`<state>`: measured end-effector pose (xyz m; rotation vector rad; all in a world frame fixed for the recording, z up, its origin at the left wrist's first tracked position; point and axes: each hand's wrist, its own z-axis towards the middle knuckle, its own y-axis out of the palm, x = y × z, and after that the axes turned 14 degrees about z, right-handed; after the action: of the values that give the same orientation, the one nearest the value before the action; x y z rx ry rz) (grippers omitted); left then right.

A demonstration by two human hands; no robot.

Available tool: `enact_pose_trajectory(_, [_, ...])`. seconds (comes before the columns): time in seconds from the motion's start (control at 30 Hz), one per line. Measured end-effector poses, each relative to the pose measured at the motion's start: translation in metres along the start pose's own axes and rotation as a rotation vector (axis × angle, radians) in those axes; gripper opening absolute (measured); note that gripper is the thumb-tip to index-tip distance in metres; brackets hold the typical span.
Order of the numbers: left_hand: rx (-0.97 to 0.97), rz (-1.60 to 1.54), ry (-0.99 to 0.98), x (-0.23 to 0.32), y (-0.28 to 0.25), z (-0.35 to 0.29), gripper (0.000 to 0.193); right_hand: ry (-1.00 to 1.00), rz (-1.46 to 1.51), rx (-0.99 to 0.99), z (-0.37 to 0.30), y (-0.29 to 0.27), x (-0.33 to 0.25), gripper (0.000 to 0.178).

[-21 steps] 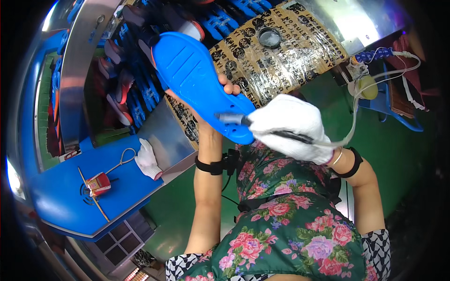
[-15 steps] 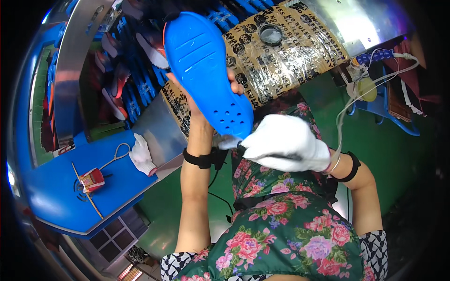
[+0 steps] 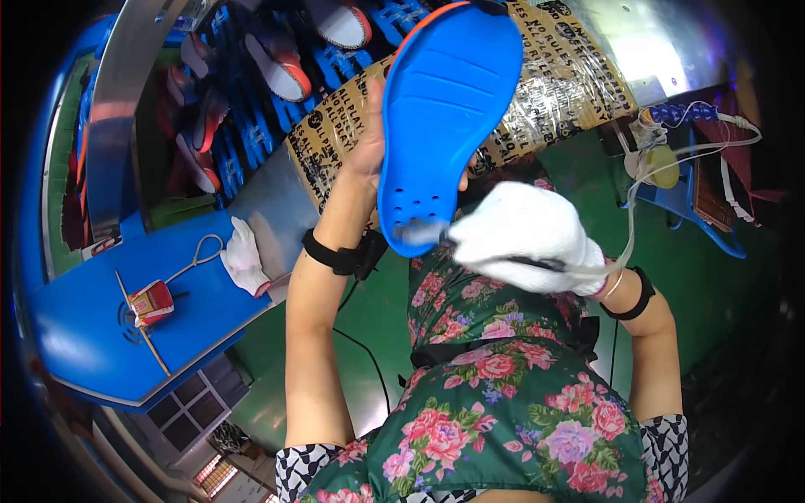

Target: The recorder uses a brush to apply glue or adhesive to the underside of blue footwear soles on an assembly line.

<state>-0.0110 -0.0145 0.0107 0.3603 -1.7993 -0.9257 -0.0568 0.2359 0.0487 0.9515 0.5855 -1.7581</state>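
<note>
A blue shoe sole (image 3: pixel 449 109) with grooves, a patch of small holes at its near end and an orange edge at the far left is tilted up in front of me. My bare left hand (image 3: pixel 371 142) grips it from behind, most of the fingers hidden. In a white knit glove, my right hand (image 3: pixel 524 239) is closed around a brush (image 3: pixel 426 233). The blurred bristles lie over the holed end of the sole; whether they touch it I cannot tell. From the glove a clear hose (image 3: pixel 631 220) runs along my wrist.
Behind the sole lies a board wrapped in printed brown tape (image 3: pixel 570 92). Shoes (image 3: pixel 281 71) stand on a blue rack at the far left. A blue table (image 3: pixel 84 335) at left bears a white glove (image 3: pixel 243 258) and a red carton (image 3: pixel 153 303). A blue stool (image 3: pixel 696 220) stands at right.
My left hand has shifted the sole to the right and turned it clockwise, so it now covers the round jar on the board. The brush has moved left onto the holed end.
</note>
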Motion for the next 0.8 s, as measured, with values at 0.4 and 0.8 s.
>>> enact_pose_trajectory(0.4, [0.3,0.151,0.019,0.004,-0.013,0.021,0.108,0.38,0.3,0.177,-0.004,-0.017,0.012,0.015])
enact_pose_trajectory(0.8, [0.658,-0.403,0.612,-0.061,-0.016,-0.032,0.073,0.478,0.722,0.959,-0.016,-0.011,0.044,0.012])
